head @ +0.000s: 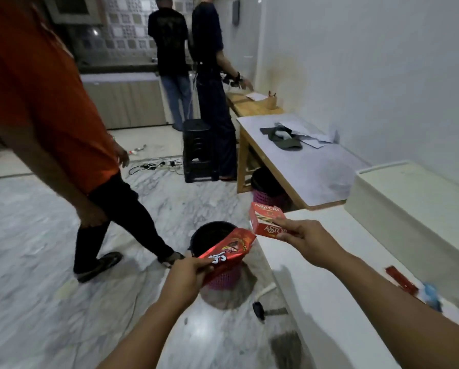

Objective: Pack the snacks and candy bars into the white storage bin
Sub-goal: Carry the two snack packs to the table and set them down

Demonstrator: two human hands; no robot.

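I note my left hand (pixel 189 270) grasping a red pouch (pixel 227 251) and my right hand (pixel 305 237) pinching a red box (pixel 267 219), both left of the white bin (pixel 409 206), apparently awaiting packing.

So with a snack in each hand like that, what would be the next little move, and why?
Probably swing the right hand further right and set the red Astor box into the white storage bin. That hand already holds the box over the white table, nearer the bin, while the left hand holds the red snack bag out over the floor.
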